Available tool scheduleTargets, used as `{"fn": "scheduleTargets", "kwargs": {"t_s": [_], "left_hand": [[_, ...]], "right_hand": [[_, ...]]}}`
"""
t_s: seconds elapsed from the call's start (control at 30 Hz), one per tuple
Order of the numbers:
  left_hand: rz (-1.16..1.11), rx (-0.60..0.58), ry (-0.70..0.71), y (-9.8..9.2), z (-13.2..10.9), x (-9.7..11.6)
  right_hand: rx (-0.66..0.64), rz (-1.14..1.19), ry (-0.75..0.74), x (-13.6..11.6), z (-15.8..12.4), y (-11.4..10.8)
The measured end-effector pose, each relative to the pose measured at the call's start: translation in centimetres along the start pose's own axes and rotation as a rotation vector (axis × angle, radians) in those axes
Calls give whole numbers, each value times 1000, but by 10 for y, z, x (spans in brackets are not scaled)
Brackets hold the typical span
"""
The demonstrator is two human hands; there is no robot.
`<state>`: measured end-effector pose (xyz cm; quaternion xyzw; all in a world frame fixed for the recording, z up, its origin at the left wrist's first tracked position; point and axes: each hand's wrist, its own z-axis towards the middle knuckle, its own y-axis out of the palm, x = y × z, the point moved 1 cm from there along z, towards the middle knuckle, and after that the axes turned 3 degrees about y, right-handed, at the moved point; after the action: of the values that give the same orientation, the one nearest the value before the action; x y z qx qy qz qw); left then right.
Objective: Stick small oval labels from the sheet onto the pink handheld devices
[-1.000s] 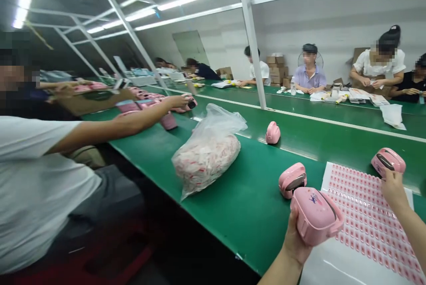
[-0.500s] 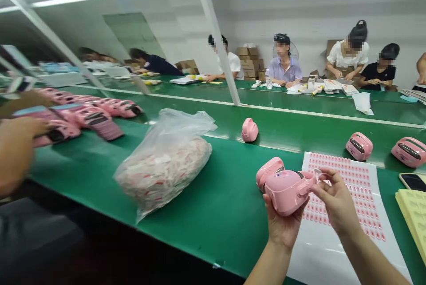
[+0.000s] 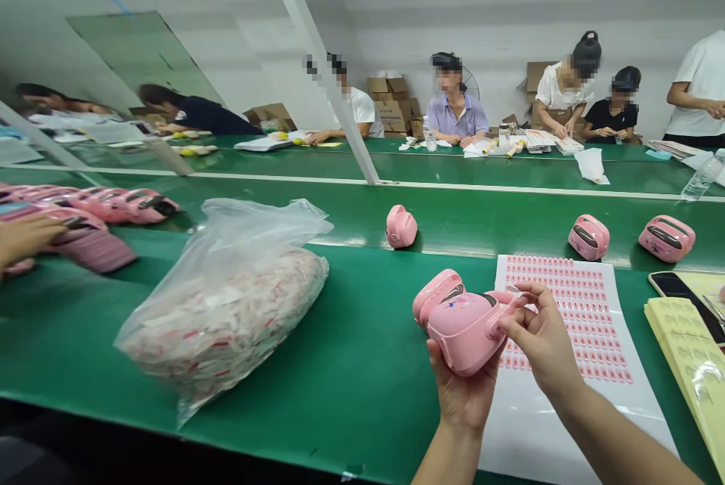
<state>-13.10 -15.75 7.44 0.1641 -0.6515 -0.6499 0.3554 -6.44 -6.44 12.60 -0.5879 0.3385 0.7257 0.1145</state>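
From here I can pick out a blue-and-purple print on the lid of the pink handled case (image 3: 467, 334), too small for me to say whether any of it is lettering; the sticker sheet (image 3: 566, 424) carries rows of small pink-red ovals (image 3: 589, 319) whose detail I can't read either. The case is raised over the left edge of that sheet, tilted, in my left hand (image 3: 465, 398), the fingers curled around it from below and clasping it. My right hand (image 3: 541, 341) is over the sheet with its fingers bent inward, thumb and forefinger slightly apart at the handle end of the case; something pale and clear shows at the fingertip, and I can't tell whether they grip it or the handle. A second pink case (image 3: 439, 295) appears just behind the first, left of the sheet. Farther left on the green bench (image 3: 385, 424) lies a clear plastic bag (image 3: 249, 227) filled with small white-and-red pieces (image 3: 226, 326), which I can't make out singly. Beyond the sheet stand two more pink cases (image 3: 590, 238), one further right than the other; just right of it lie yellow sheets (image 3: 688, 349) and a phone (image 3: 668, 283).
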Motion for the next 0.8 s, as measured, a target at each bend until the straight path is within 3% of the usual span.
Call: {"fn": "scheduleTargets", "kwargs": {"t_s": [0.17,0.3,0.47,0.57,0.67,0.8], "left_hand": [[-27,-45,-15,5,0,-1],[-32,-82,-40,3,-1,-2],[-41,-61,-61,0,-4,0],[-22,-65,-77,0,-5,2],[18,-69,-62,1,-4,3],[17,-52,-77,2,-2,2]], "right_hand": [[91,9,-117,7,-4,10],[185,-144,-279,15,-7,16],[265,-463,-694,21,-12,13],[153,-613,-900,21,-13,5],[73,-641,-880,19,-12,-2],[138,-518,-603,13,-7,2]]}}
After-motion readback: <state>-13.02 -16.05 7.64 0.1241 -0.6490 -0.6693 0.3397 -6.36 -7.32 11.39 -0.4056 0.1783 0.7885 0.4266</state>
